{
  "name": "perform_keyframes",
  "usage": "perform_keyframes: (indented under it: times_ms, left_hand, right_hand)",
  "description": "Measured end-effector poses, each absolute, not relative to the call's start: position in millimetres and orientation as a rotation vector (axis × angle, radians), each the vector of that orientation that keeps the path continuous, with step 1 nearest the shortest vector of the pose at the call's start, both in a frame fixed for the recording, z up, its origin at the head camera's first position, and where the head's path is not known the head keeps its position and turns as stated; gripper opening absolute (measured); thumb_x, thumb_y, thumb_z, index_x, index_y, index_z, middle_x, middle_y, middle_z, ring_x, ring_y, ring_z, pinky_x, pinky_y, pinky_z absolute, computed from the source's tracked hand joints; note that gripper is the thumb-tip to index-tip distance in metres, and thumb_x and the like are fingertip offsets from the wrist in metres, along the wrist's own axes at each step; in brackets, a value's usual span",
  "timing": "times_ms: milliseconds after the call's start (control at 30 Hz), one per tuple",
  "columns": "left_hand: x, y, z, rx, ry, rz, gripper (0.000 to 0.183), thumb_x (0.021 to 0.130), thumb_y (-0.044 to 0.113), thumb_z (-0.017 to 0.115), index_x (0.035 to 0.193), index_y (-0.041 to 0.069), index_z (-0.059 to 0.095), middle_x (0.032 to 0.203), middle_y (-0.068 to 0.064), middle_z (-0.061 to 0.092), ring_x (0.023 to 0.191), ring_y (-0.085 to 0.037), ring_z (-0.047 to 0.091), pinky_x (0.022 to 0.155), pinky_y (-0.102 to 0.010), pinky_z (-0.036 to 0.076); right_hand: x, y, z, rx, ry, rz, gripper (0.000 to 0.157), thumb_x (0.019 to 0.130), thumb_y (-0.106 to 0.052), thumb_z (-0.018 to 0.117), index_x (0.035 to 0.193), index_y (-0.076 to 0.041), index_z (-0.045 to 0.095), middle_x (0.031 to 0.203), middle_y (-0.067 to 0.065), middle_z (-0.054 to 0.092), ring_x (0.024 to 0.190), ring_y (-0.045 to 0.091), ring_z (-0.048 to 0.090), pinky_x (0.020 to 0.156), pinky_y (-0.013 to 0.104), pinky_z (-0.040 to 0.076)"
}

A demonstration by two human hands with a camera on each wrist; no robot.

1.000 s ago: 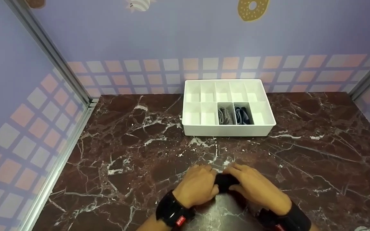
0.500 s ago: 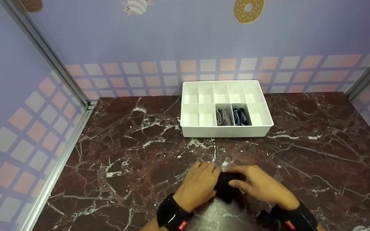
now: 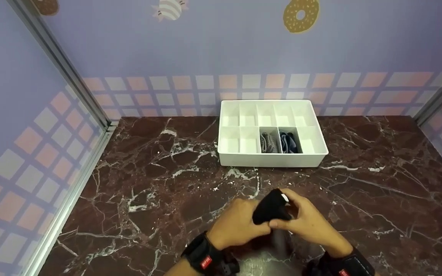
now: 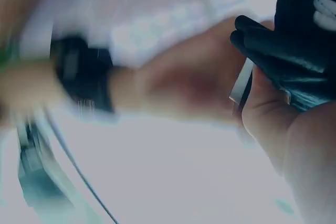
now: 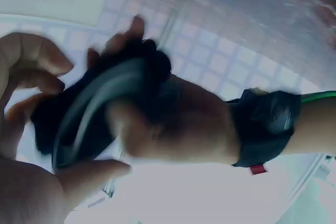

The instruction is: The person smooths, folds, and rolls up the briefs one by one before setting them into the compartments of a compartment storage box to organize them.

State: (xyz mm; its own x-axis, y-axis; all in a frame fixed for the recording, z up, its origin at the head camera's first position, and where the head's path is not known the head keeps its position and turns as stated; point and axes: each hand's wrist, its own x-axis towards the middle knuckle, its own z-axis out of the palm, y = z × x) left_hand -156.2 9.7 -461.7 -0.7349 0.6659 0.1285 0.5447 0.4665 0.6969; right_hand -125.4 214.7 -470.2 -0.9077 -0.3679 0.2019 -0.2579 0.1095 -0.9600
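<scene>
Just above the tabletop at the near middle of the head view, both hands hold a folded black sock (image 3: pixel 269 209) that bears a small white mark at its upper right corner. My left hand (image 3: pixel 238 223) grips its left side, thumb toward me. From the right, my right hand (image 3: pixel 308 219) pinches it between thumb and fingers. The left wrist view has the bunched black sock (image 4: pixel 294 51) with white lettering at the right edge. In the right wrist view, the sock (image 5: pixel 105 98) is blurred, with fingers at both ends.
A white divided box (image 3: pixel 273 160) stands at the back against the wall. Grey striped folded fabric (image 3: pixel 268 143) and dark blue folded fabric (image 3: pixel 289 143) sit in two neighbouring front-row compartments. The brown marble tabletop (image 3: pixel 159 207) meets walls at the left, back and right.
The black sock, low between both hands before, is now raised and tilted, its white mark showing. The right hand opened its grip wider and shifted, then came back onto the sock. The box stayed put.
</scene>
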Motion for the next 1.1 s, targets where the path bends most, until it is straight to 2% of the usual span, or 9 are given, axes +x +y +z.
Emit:
perform_keyframes:
  times_ms: [100,233,333,433,533,667,833,933,1100]
  left_hand:
    - [-157,4,-460,0.934,2.250,1.352,0.018,0.079,0.033,0.065,0.082,0.016,0.060,0.069,0.008,0.059,0.053,-0.009,0.057,0.047,-0.026,0.050]
    - [-159,-1,-460,0.786,2.037,1.500,0.022,0.081,0.033,0.066,0.090,0.013,0.064,0.079,0.003,0.064,0.065,-0.016,0.064,0.059,-0.036,0.054]
    - [-160,-4,-462,0.741,2.084,1.466,0.029,0.083,0.043,0.062,0.095,0.016,0.064,0.082,0.002,0.066,0.068,-0.020,0.066,0.061,-0.037,0.054]
    - [-160,-5,-462,0.704,2.235,1.404,0.038,0.085,0.054,0.054,0.099,0.020,0.065,0.082,0.003,0.067,0.069,-0.022,0.066,0.059,-0.032,0.052]
    - [-159,-6,-461,0.675,2.370,1.350,0.046,0.084,0.058,0.051,0.107,0.021,0.064,0.085,0.007,0.067,0.072,-0.016,0.065,0.062,-0.024,0.049]
    - [-155,-5,-461,0.659,2.475,1.249,0.047,0.083,0.053,0.056,0.113,0.017,0.062,0.087,0.012,0.065,0.069,-0.003,0.061,0.064,-0.019,0.048]
    - [-150,-2,-463,0.739,2.664,1.000,0.044,0.082,0.052,0.059,0.113,0.021,0.063,0.085,0.013,0.063,0.064,0.002,0.051,0.061,-0.017,0.043]
    - [-148,-1,-461,0.808,2.734,0.911,0.040,0.082,0.051,0.060,0.110,0.022,0.065,0.083,0.013,0.063,0.060,0.001,0.048,0.057,-0.017,0.039]
    - [-149,0,-452,0.905,2.810,0.881,0.035,0.082,0.050,0.062,0.103,0.023,0.068,0.087,0.013,0.066,0.066,0.002,0.053,0.058,-0.015,0.040]
  right_hand:
    - [-128,208,-469,-0.676,2.052,-2.089,0.046,0.081,0.008,0.063,0.124,0.006,0.049,0.105,0.016,0.061,0.086,0.022,0.063,0.070,0.032,0.053]
    - [-132,203,-468,-0.657,1.811,-2.172,0.043,0.086,0.011,0.052,0.128,0.009,0.045,0.111,0.020,0.061,0.091,0.022,0.063,0.075,0.031,0.053]
    - [-138,202,-466,-0.585,1.812,-2.146,0.043,0.088,0.006,0.052,0.131,0.009,0.043,0.113,0.022,0.060,0.094,0.026,0.062,0.077,0.033,0.052]
    - [-151,201,-457,-0.448,1.901,-2.100,0.047,0.088,-0.004,0.057,0.132,0.005,0.043,0.117,0.024,0.057,0.096,0.032,0.061,0.076,0.038,0.053]
    - [-174,199,-440,-0.325,2.183,-1.956,0.052,0.085,-0.019,0.065,0.129,0.000,0.048,0.113,0.020,0.060,0.091,0.032,0.063,0.071,0.038,0.054]
    - [-218,194,-418,-0.219,2.677,-1.599,0.063,0.077,-0.037,0.071,0.127,-0.004,0.052,0.098,0.015,0.066,0.075,0.025,0.065,0.059,0.034,0.054]
    - [-274,183,-405,-0.169,3.025,-1.249,0.066,0.076,-0.043,0.072,0.126,-0.005,0.054,0.087,0.015,0.068,0.072,0.025,0.065,0.065,0.037,0.052]
    - [-298,176,-404,-0.126,3.105,-1.101,0.062,0.077,-0.043,0.071,0.124,-0.005,0.056,0.089,0.017,0.068,0.077,0.028,0.065,0.070,0.042,0.050]
    - [-325,166,-408,-0.043,3.140,-0.901,0.064,0.077,-0.044,0.070,0.121,0.000,0.056,0.104,0.023,0.063,0.087,0.035,0.060,0.076,0.047,0.047]
